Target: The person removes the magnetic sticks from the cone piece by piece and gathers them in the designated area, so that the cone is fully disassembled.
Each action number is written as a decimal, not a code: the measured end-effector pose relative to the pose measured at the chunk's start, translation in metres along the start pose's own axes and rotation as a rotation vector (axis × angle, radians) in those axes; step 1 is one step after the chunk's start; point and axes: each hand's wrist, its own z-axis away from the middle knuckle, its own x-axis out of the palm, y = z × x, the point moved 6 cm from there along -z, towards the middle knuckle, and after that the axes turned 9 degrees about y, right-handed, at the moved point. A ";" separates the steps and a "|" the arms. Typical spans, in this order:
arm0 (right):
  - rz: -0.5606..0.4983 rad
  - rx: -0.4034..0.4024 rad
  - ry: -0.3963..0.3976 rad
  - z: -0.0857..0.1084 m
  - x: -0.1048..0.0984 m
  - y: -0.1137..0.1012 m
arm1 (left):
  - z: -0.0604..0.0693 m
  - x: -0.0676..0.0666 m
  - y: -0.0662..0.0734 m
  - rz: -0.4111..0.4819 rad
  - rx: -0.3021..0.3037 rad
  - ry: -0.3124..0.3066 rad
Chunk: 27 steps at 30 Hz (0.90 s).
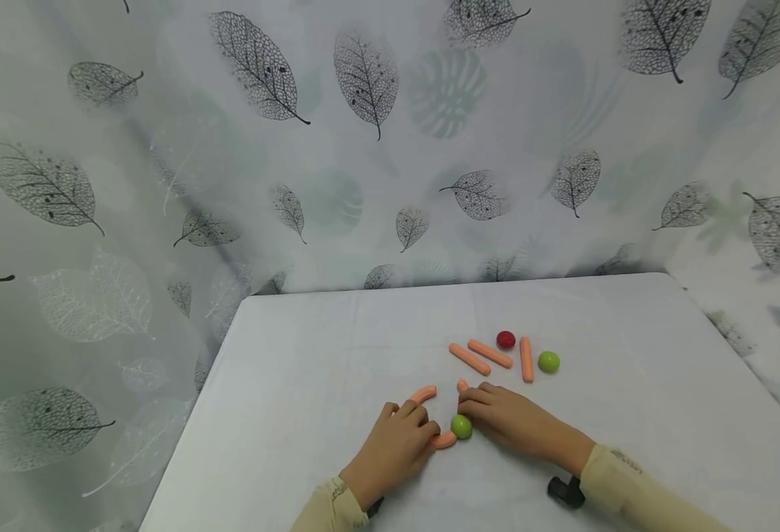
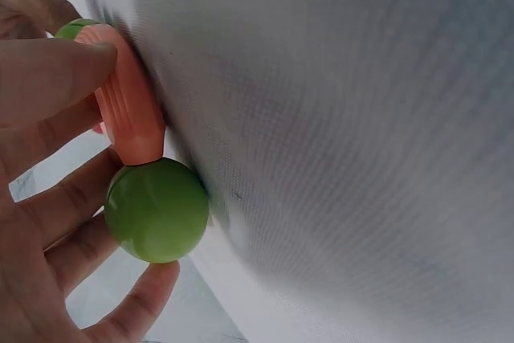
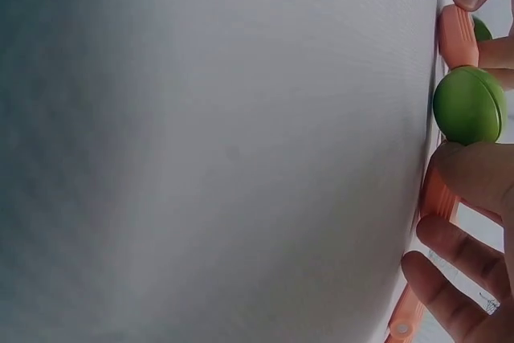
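My left hand (image 1: 392, 451) pinches a short curved orange stick (image 1: 444, 440) between thumb and fingers; in the left wrist view, the stick (image 2: 132, 102) touches a green ball (image 2: 157, 210) beside the fingers. That ball is mostly hidden from the head view. Against the stick's other end sits a second green ball (image 1: 460, 426), also seen as the larger ball (image 3: 470, 106) in the right wrist view. My right hand (image 1: 519, 421) grips another orange stick (image 3: 438, 190) touching this ball. A further curved orange stick (image 1: 424, 394) lies just beyond my left fingers.
Farther back on the white table (image 1: 310, 347) lie straight orange sticks (image 1: 469, 359) (image 1: 490, 353) (image 1: 526, 359), a red ball (image 1: 506, 340) and a green ball (image 1: 549, 361). A leaf-patterned curtain (image 1: 376, 185) hangs behind the table's back edge.
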 end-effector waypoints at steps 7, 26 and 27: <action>0.069 -0.009 -0.016 -0.002 0.004 -0.005 | 0.003 -0.001 0.001 0.008 -0.024 -0.029; 0.166 0.019 -0.100 -0.008 0.000 -0.002 | 0.017 -0.004 -0.006 0.042 -0.120 -0.058; 0.163 0.033 -0.106 -0.008 0.000 0.000 | 0.018 -0.005 -0.008 0.051 -0.132 -0.055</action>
